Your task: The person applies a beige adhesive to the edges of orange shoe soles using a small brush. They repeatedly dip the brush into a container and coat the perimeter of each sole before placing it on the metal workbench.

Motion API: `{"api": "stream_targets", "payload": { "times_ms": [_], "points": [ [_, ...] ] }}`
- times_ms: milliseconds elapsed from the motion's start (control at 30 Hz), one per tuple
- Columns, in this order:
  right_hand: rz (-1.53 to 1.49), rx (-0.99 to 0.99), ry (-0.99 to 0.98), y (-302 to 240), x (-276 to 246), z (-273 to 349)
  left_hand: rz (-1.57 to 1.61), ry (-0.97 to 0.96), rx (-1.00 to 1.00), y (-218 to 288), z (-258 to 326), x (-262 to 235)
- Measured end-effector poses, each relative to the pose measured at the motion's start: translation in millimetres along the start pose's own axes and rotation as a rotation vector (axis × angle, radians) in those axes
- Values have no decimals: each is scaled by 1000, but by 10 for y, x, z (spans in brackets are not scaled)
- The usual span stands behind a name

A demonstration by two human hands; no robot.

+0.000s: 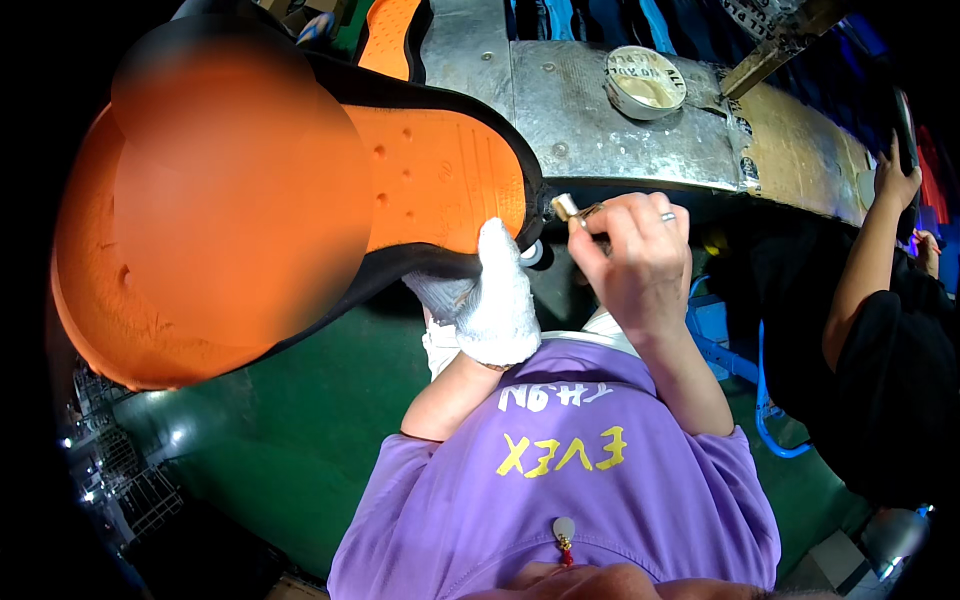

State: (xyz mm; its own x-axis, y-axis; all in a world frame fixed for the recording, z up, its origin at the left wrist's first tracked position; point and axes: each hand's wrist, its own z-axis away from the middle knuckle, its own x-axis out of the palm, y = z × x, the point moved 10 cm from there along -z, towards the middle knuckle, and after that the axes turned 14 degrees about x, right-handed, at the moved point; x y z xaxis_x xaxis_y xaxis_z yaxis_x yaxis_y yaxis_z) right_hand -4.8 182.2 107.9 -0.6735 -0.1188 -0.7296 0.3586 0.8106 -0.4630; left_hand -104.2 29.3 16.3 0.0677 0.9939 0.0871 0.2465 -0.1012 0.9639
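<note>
My left hand (500,300), in a whitish knit glove, grips a large orange shoe sole (430,170) with a black rim. The gloved thumb lies along the orange face near the narrow end; the fingers are mostly hidden underneath. Part of the wide end is blurred. My bare right hand (640,250) is closed in a pinch on a small brush (566,207) with a metal collar. The brush tip is at the black rim of the sole's narrow end, touching it or very close.
A metal-covered bench (580,130) runs across the far side, bearing a round tub (650,92) of pale paste. Another orange sole (390,38) lies at the back left. Cardboard (800,150) covers the bench's right part. At right, a person in black (840,290) stands near a blue metal frame (762,390).
</note>
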Motion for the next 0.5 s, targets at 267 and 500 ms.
{"api": "stream_targets", "payload": {
  "times_ms": [267, 500],
  "points": [
    [-64, 37, 56, -4, -3, -8, 107, -37, -56, -92, 54, 66],
    [-32, 80, 158, 191, -2, -41, 225, -58, -197, -308, 134, 110]
  ]
}}
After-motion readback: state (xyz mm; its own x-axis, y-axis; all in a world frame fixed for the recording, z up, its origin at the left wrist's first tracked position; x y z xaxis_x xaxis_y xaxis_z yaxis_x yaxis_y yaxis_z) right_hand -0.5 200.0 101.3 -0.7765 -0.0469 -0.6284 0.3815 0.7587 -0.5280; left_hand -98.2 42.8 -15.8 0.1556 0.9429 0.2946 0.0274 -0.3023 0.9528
